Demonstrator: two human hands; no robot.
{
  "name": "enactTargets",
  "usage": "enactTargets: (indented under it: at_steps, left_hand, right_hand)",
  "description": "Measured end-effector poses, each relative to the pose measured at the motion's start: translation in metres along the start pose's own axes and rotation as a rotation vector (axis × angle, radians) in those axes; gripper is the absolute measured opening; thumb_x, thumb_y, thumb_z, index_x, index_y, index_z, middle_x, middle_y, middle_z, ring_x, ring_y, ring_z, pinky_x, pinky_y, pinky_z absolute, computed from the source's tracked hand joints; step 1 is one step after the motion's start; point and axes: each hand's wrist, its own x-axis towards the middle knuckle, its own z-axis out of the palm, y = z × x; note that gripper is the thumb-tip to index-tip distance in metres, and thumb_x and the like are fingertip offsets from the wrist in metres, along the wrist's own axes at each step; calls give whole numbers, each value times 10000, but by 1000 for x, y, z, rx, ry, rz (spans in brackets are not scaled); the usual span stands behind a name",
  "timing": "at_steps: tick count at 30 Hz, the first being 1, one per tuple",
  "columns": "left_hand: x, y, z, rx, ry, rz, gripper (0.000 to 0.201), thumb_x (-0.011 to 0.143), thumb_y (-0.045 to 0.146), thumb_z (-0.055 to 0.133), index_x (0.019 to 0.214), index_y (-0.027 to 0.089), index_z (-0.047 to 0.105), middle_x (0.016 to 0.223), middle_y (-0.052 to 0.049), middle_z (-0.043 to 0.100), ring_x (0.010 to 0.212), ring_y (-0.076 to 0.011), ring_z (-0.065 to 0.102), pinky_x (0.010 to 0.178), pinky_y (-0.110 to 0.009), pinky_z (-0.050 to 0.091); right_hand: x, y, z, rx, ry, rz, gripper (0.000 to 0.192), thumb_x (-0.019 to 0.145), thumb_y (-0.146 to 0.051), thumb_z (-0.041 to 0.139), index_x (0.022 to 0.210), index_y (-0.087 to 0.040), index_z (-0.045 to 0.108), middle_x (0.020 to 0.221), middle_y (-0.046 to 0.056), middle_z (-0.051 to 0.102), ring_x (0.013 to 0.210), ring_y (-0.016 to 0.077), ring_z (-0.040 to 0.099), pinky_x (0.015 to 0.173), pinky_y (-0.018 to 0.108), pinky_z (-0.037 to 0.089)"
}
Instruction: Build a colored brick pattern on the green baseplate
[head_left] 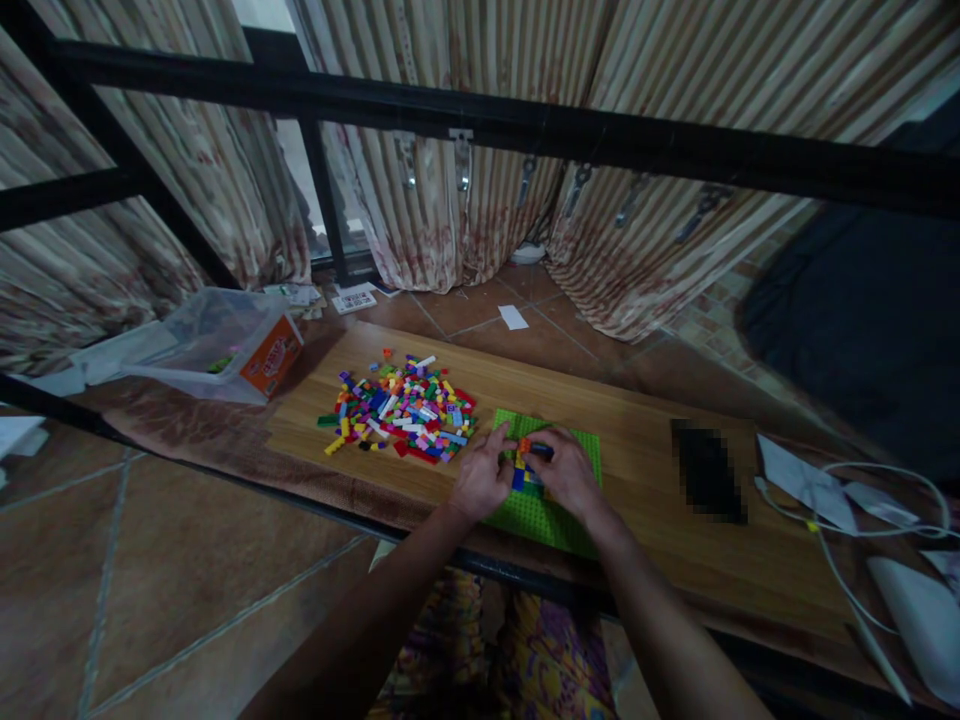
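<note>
Left hand [480, 478] and right hand [568, 470] were curled, fingertips pinching a small multicoloured plastic brick cluster [527, 465] on the green studded baseplate [574, 520]. Loose coloured bricks [401, 410] lay at 10 o'clock. Risk: uneven pressure could pop bricks loose.

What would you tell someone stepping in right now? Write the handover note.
Left hand: fingers on the small brick build, steadying its left side.
Right hand: fingers pinch a dark brick at the top of the build.
The build stands on the green baseplate, on the wooden board.
Loose brick pile lies left of the baseplate; a clear plastic box sits tipped further left.
Done: a few bricks stacked on the plate.
Left: most bricks are unused in the pile; most of the plate is bare.
</note>
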Motion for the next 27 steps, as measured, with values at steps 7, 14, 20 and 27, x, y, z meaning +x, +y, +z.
enactTargets:
  at_steps: [7, 14, 20, 27]
  left_hand:
    - [-1, 0, 1, -11, 16, 12, 602, 830, 141, 501, 1414, 151, 353, 1118, -61, 700, 1126, -228, 585, 1017, -417, 445]
    - [-2, 1, 1, -10, 16, 6, 617, 831, 133, 501, 1427, 163, 342, 1121, -52, 700, 1131, -221, 586, 1012, -410, 455]
    - [-1, 2, 0, -40, 27, -6, 516, 837, 136, 491, 1350, 177, 449, 1116, -50, 700, 1133, -213, 591, 1017, -393, 458]
    - [-2, 3, -1, -66, 18, -17, 550, 840, 151, 478, 1384, 191, 406, 1101, -42, 706, 1132, -216, 592, 1022, -399, 454]
  right_hand:
    - [2, 0, -3, 63, -30, 25, 233, 747, -291, 652, 960, -205, 693, 975, 69, 656, 905, 210, 617, 845, 355, 468]
    - [1, 3, -3, 132, -39, 37, 236, 804, -368, 592, 959, -230, 706, 988, 63, 672, 922, 215, 626, 865, 379, 465]
    - [1, 6, -3, 163, -49, 31, 231, 819, -379, 581, 948, -237, 710, 987, 54, 675, 918, 206, 626, 874, 370, 466]
    - [4, 10, -3, 149, -88, 10, 206, 821, -373, 579, 928, -250, 706, 983, 43, 678, 922, 203, 618, 872, 378, 468]
